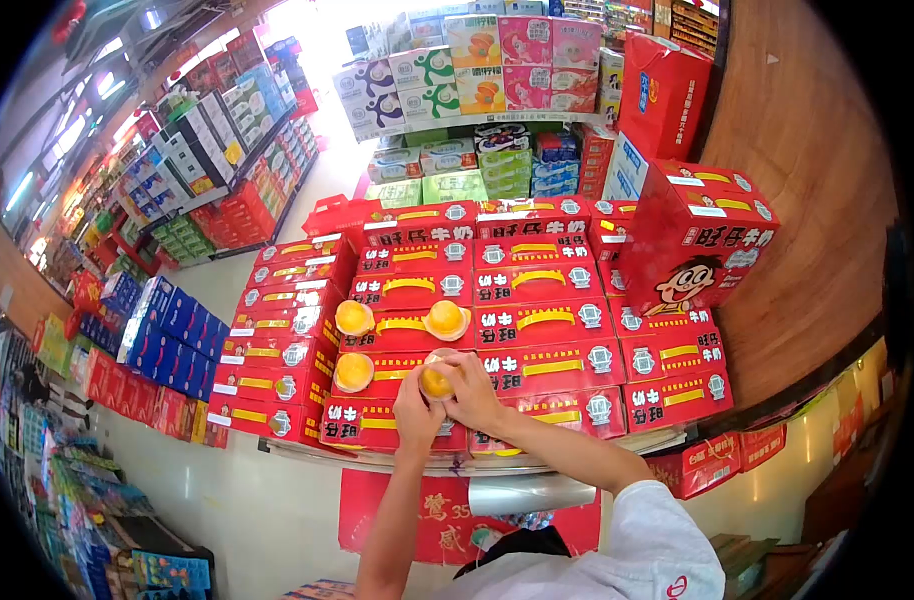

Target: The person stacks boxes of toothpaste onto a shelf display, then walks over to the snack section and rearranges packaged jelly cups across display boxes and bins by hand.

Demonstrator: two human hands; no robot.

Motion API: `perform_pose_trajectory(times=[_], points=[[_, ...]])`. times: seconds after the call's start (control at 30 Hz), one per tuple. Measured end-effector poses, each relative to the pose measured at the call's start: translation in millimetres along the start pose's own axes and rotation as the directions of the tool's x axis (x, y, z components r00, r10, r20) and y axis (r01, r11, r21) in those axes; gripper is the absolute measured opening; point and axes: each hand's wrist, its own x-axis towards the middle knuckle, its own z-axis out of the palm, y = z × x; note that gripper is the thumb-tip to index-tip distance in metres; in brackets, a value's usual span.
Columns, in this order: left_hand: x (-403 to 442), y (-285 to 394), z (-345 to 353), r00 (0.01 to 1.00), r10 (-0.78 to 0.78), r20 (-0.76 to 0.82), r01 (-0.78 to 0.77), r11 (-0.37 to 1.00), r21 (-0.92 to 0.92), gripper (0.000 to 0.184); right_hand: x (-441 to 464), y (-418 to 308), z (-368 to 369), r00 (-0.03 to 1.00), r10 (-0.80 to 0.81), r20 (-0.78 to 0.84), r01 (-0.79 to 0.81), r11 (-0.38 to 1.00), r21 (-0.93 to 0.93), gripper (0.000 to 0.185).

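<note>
Both my hands are closed around a round yellow item with a pale rim (436, 384), above the red drink cartons. My left hand (415, 408) grips its left and lower side, and my right hand (473, 392) curls over its right side; parts of it are hidden by my fingers. Three similar yellow rounds lie on the cartons: one round at the upper left (354, 318), another at the upper right (446, 320) and a third (353, 372) just left of my hands. Under them, red cartons (537, 368) with yellow handles stand in rows.
A taller red box (699, 240) with a cartoon face stands at the right, beside a wooden panel (797, 210). Behind the cartons rises a shelf of stacked boxes (477, 65). Blue boxes (177, 335) line the left. A red sheet (402, 508) hangs below the front edge.
</note>
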Motion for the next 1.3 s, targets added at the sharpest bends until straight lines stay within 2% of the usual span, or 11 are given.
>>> perform_pose_trajectory(times=[0.1, 0.23, 0.3, 0.43, 0.5, 0.63, 0.7, 0.73, 1.0, 1.17, 1.3], points=[[0.5, 11.9, -6.4, 0.991, -0.084, 0.101, 0.082, 0.996, 0.025, 0.038, -1.3, 1.9, -1.5, 0.999, -0.029, -0.045, 0.028, 0.999, -0.039, 0.048], [-1.4, 4.1, -4.0, 0.993, -0.029, 0.118, 0.018, 0.995, 0.096, 0.039, -7.0, 9.2, 2.6, 0.999, -0.047, 0.008, 0.047, 0.994, -0.099, 0.054], [-0.9, 5.7, -3.5, 0.998, 0.032, 0.061, -0.036, 0.997, 0.069, 0.042, -6.7, 9.5, 4.2, 1.000, -0.018, 0.000, 0.018, 0.996, -0.082, 0.050], [1.0, 14.1, -5.4, 0.999, 0.040, 0.031, -0.043, 0.995, 0.092, 0.045, -1.8, 6.6, 1.4, 1.000, -0.029, 0.003, 0.029, 0.998, -0.048, 0.048], [0.9, 15.9, -6.6, 0.998, 0.055, -0.021, -0.054, 0.997, 0.055, 0.042, 0.0, 3.7, 0.2, 1.000, 0.019, 0.002, -0.019, 0.995, 0.102, 0.050], [-1.0, 15.4, -8.2, 0.998, 0.050, -0.033, -0.047, 0.996, 0.074, 0.039, 0.7, 0.9, 2.2, 1.000, 0.008, 0.012, -0.009, 0.994, 0.109, 0.052], [-2.6, 13.8, -8.1, 0.998, 0.031, -0.049, -0.025, 0.995, 0.101, 0.036, 1.7, 1.3, 2.8, 1.000, 0.007, -0.004, -0.006, 0.990, 0.140, 0.043], [-2.4, 12.4, -8.0, 0.997, 0.058, -0.053, -0.053, 0.994, 0.097, 0.039, -1.2, 4.9, 5.6, 0.999, 0.022, 0.030, -0.025, 0.991, 0.131, 0.053], [0.0, 16.1, -10.3, 0.988, 0.118, -0.098, -0.108, 0.988, 0.109, 0.041, 2.0, -1.2, 4.7, 1.000, 0.008, 0.008, -0.008, 0.998, 0.054, 0.048], [-0.4, 18.0, -11.5, 0.987, 0.118, -0.105, -0.107, 0.989, 0.107, 0.038, 0.9, -0.6, 6.8, 1.000, 0.031, 0.006, -0.031, 0.995, 0.100, 0.046], [0.6, 17.6, -11.0, 0.985, 0.125, -0.119, -0.113, 0.988, 0.102, 0.037, 3.2, -4.6, 2.7, 1.000, 0.009, 0.014, -0.009, 1.000, -0.029, 0.044]])
